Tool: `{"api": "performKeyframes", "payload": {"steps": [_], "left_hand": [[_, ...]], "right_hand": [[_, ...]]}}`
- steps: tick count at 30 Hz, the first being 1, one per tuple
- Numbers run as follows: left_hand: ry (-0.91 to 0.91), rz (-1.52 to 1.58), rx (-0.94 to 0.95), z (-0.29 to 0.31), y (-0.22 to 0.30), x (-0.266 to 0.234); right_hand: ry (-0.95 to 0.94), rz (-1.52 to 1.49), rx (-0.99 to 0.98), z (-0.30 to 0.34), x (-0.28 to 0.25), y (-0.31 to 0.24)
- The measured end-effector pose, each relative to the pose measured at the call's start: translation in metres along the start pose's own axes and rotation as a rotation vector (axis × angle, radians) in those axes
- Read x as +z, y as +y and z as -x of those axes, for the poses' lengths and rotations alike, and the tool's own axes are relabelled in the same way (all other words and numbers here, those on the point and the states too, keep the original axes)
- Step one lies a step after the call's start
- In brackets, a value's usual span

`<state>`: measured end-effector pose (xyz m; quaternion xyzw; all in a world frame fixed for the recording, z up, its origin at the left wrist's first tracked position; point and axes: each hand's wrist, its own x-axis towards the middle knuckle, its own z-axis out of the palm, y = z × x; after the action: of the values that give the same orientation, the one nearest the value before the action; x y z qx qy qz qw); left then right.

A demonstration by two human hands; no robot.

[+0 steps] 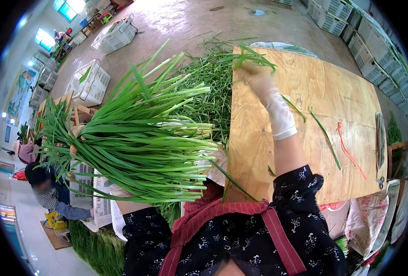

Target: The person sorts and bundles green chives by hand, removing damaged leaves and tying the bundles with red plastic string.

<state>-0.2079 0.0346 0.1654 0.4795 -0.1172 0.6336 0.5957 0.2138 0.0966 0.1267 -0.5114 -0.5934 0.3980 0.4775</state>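
My left hand is wrapped round a large bunch of garlic chives. The leafy tips hang past it on the left, and the pale stem ends fan out to the right; leaves hide most of the hand. My right hand, in a whitish glove, is at the far left corner of a wooden board. Loose green leaves lie across its fingers, which are smeared by motion, so their grip is unclear. Beyond the bunch is a heap of cut green leaves.
Single stalks, a red string and scissors lie on the board. White crates stand on the floor at left, and more stacked crates line the right. A person bends near more chives at lower left.
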Motion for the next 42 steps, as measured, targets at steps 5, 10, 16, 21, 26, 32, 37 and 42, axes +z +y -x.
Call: {"api": "performKeyframes", "payload": {"steps": [5, 10, 16, 21, 26, 32, 37, 42], "left_hand": [[0.07, -0.006, 0.005, 0.001, -0.006, -0.001], [0.139, -0.016, 0.002, -0.008, -0.025, 0.003], [0.233, -0.059, 0.023, -0.001, -0.031, 0.014], [0.312, -0.075, 0.039, 0.003, -0.042, 0.021], [0.396, -0.091, 0.054, 0.006, -0.049, 0.029], [0.474, -0.323, 0.11, 0.01, -0.043, 0.027], [0.401, -0.198, 0.135, -0.002, -0.058, 0.043], [0.392, -0.097, 0.076, -0.001, -0.054, 0.037]], "right_hand": [[-0.607, -0.188, 0.171, 0.018, 0.049, 0.0], [-0.522, -0.358, 0.043, 0.016, 0.084, 0.008], [-0.255, -0.674, 0.001, 0.015, 0.008, 0.021], [-0.812, -0.279, 0.068, 0.055, 0.03, -0.003], [-0.815, -0.886, 0.146, 0.06, 0.069, -0.011], [-0.75, -0.807, 0.145, 0.059, 0.084, -0.013], [-0.468, -0.859, 0.211, 0.065, 0.087, -0.01], [-0.555, -0.616, -0.029, 0.054, 0.083, -0.005]]}}
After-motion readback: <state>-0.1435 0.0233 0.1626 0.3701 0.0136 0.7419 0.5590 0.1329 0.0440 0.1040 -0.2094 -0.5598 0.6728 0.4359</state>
